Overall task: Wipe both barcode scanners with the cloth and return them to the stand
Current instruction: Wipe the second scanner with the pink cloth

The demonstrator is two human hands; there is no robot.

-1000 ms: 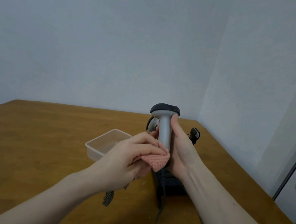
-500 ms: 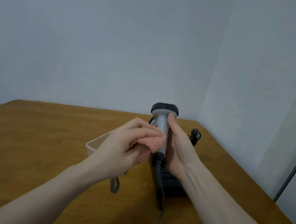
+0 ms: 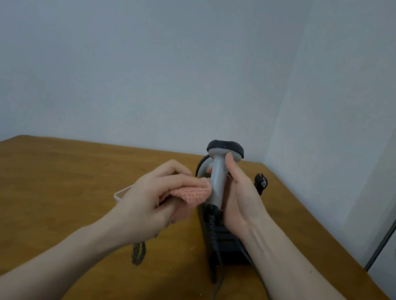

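My right hand (image 3: 238, 200) grips a grey barcode scanner (image 3: 219, 176) upright by its handle, black head on top, above the black stand (image 3: 225, 248). Its coiled cable hangs down onto the stand. My left hand (image 3: 152, 199) holds a pink cloth (image 3: 193, 193) pressed against the left side of the handle. A second scanner (image 3: 202, 167) shows only partly behind the first one, near the stand's far end. A dark strap dangles below my left wrist.
A clear plastic box (image 3: 121, 194) sits on the wooden table (image 3: 42, 182) behind my left hand. A small black object (image 3: 260, 182) lies at the far right. Grey cables run toward the near edge. Walls meet at the table's far right corner.
The cloth in my left hand has slid up along the scanner handle, then slightly down again. My right hand has kept the scanner upright, raising it a little.
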